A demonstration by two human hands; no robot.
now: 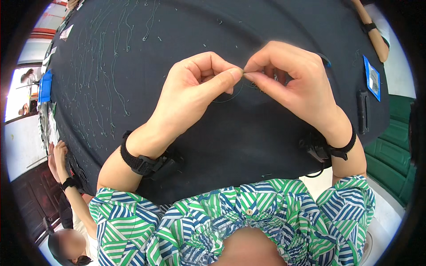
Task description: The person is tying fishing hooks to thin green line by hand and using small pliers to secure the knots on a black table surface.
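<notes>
Over the dark cloth, my left hand (188, 88) and my right hand (299, 77) meet, thumb and forefinger of each pinched closed at the tips. A thin green line (230, 99) curves in a loop just beneath the fingertips and seems to run up into both pinches. The exact spot being gripped is too small to make out. Small shiny bits hang by the curled fingers of my right hand; what they are is unclear.
Many thin green lines with looped ends (114, 80) lie across the black tablecloth (248, 146) at left. At right are a blue-edged packet (372, 79) and a black bar-shaped object (363, 111). Other people's arms reach in at lower left (77, 199) and upper right (375, 33).
</notes>
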